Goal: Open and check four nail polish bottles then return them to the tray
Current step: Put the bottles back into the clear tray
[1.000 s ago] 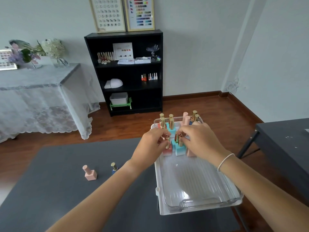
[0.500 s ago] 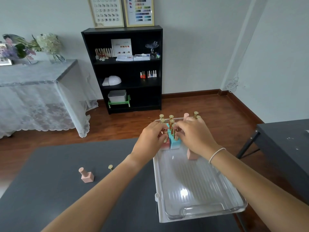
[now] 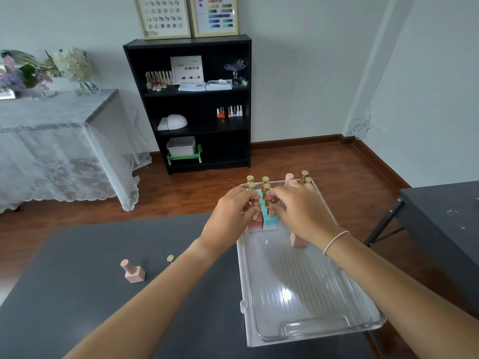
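Note:
A clear plastic tray [image 3: 305,301] sits at the right of the dark grey table, with several gold-capped nail polish bottles clustered at its far end. My left hand [image 3: 228,216] pinches the gold cap of a red-pink bottle [image 3: 254,225]. My right hand [image 3: 303,213] has its fingers on the gold cap of the turquoise bottle [image 3: 269,224] right beside it. Both bottles stand upright on the tray floor. A pink bottle [image 3: 298,240] stands partly hidden under my right wrist.
On the table's left stand a pink nail polish bottle [image 3: 133,272] and a gold-capped bottle [image 3: 170,258] mostly hidden by my left forearm. A second dark table [image 3: 445,229] is at the right. A black shelf [image 3: 191,104] and a lace-covered table [image 3: 57,141] lie beyond.
Both hands with the two bottles have shifted slightly toward the tray's far end, and the view has tilted. The grips look the same.

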Demonstrator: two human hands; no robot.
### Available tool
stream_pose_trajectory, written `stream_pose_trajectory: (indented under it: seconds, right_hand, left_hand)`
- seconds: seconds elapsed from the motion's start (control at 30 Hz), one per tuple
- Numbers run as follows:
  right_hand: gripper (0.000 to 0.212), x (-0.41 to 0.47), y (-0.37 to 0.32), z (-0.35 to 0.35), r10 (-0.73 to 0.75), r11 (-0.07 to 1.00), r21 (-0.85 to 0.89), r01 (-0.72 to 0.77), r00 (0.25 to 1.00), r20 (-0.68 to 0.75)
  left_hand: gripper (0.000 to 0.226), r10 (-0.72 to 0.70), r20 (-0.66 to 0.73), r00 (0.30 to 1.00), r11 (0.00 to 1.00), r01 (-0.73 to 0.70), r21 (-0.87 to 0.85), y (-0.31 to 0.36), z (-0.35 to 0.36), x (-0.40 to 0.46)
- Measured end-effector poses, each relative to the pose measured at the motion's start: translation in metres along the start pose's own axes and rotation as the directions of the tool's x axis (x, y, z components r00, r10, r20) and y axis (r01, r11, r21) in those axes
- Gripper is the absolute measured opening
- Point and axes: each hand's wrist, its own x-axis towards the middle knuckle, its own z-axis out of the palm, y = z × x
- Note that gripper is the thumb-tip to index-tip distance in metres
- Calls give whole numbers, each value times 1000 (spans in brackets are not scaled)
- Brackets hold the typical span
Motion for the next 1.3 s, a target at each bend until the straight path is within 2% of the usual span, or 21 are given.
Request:
stream_pose_trajectory:
  seconds: [0.3,0.43,0.67,0.8,1.0,1.3]
  right_hand:
    - [24,-4,-1,-1,8,1000,27,-8,1000,-21]
    - [30,-5,-7,-9,18,999,35,-17,999,-34]
    - [22,1,-60,-10,-53,992,112,65,992,-113]
    - [22,6,-110,14,-107,980,168,110,994,-26]
    - [24,8,-178,74,-133,982,152,110,980,148]
    - [34,-4,-203,155,86,996,-7,-89,939,332]
  left_hand:
    - [32,-25,-9,1000,998,25,-54,-1,-3,-7]
    - [32,-33,-83,996,997,27,-77,-6,-16,-15]
    - [30,-124,-176,977,989,107,-103,-41,-60,-45]
    - [28,-168,-192,967,986,164,-36,-75,-94,-71]
    - [25,-263,-142,954,963,270,30,-134,-133,-119]
    - [29,-329,128,936,943,318,97,-198,-141,-156]
